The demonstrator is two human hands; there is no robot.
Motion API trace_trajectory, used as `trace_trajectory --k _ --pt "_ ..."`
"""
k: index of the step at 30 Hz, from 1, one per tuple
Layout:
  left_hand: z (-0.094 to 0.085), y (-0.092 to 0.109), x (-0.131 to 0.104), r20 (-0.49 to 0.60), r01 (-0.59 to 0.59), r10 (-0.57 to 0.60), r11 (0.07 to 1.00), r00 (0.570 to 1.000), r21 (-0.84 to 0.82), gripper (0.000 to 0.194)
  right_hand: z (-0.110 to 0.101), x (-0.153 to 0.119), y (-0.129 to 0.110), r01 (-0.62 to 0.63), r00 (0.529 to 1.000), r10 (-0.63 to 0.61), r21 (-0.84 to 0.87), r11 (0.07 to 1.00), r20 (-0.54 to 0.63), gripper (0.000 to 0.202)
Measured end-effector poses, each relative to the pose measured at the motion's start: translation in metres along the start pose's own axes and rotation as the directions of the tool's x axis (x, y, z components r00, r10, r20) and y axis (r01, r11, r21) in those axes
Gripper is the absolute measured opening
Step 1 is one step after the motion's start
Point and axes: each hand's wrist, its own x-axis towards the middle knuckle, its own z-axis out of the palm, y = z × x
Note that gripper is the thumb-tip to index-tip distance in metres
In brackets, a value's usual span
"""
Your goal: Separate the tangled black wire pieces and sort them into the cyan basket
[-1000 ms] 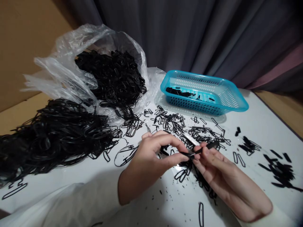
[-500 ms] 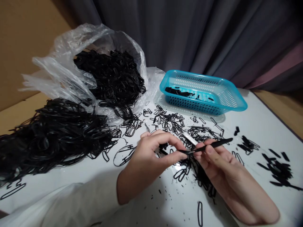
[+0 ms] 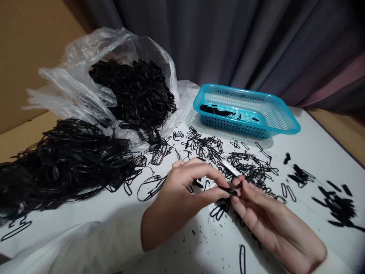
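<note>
My left hand (image 3: 188, 186) is closed in a pinch, thumb and forefinger on the end of a small black rubber-like strip (image 3: 228, 189). Facing it, my right hand (image 3: 265, 213) is closed too, its thumb and fingertips on the same dark piece. A narrow white stick-like thing (image 3: 230, 167) points up and left from the right fingertips; whether it is held or lies behind them I cannot tell. Beneath and behind both hands, thin black loops (image 3: 251, 163) are scattered over the white table (image 3: 171, 243).
A blue perforated basket (image 3: 293, 127) holding black bits stands at the back. On the left, a clear plastic bag (image 3: 82, 49) spills black strips (image 3: 134, 91) beside a large tangled heap (image 3: 71, 167). Short black pieces (image 3: 339, 205) lie in a pile at right.
The long black strip that stuck out past my right fingers no longer extends there. My right hand has turned slightly and its fingers have drawn in; the left hand has shifted slightly right.
</note>
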Motion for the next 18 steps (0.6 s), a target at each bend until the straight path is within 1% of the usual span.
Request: trace_trajectory --k 3,6,9,10,11,12,13,14,15,16,18 --pt "0.001 0.001 0.0 0.005 -0.01 0.01 1.0 1.0 -0.013 0.01 -0.001 0.0 0.001 0.0 1.0 0.0 -0.002 1.0 0.02 0.008" --pt "0.002 0.0 0.0 0.01 -0.021 0.021 1.0 1.0 0.007 0.011 0.001 -0.002 0.0 -0.031 0.999 0.03 0.027 0.999 0.024 0.01" --pt "0.002 -0.002 0.0 0.014 -0.023 0.023 1.0 1.0 -0.002 0.013 0.004 -0.005 -0.005 -0.075 0.997 0.076 0.069 0.995 -0.019 0.016" --pt "0.002 -0.003 0.0 0.006 -0.012 0.012 1.0 1.0 -0.023 0.012 0.005 -0.005 -0.007 -0.07 0.996 0.074 0.065 0.995 -0.046 0.018" --pt "0.001 -0.003 0.001 -0.009 0.001 -0.001 0.999 1.0 -0.046 0.012 0.005 -0.006 -0.009 -0.042 0.997 0.045 0.048 0.998 -0.07 0.019" --pt "0.001 -0.003 0.001 -0.029 0.016 -0.017 0.998 0.999 -0.064 0.011 0.004 -0.006 -0.012 0.013 0.997 -0.011 0.017 1.0 -0.082 0.019" --pt "0.0 -0.003 0.002 -0.049 0.027 -0.03 0.997 0.998 -0.073 0.01 0.003 -0.006 -0.014 0.093 0.993 -0.095 -0.03 0.995 -0.076 0.019" --pt "0.0 -0.002 0.002 -0.063 0.037 -0.042 0.996 0.997 -0.075 0.009 0.002 -0.007 -0.015 0.192 0.979 -0.197 -0.089 0.977 -0.051 0.018" --pt "-0.001 -0.001 0.002 -0.072 0.049 -0.054 0.996 0.996 -0.071 0.009 0.0 -0.007 -0.016 0.301 0.952 -0.306 -0.149 0.942 -0.014 0.017" --pt "-0.001 0.0 0.003 -0.074 0.061 -0.066 0.996 0.995 -0.062 0.008 -0.002 -0.009 -0.016 0.411 0.91 -0.415 -0.208 0.888 0.024 0.015" --pt "-0.001 0.002 0.003 -0.073 0.081 -0.083 0.996 0.994 -0.039 0.008 -0.005 -0.012 -0.014 0.587 0.799 -0.597 -0.314 0.746 0.076 0.011"
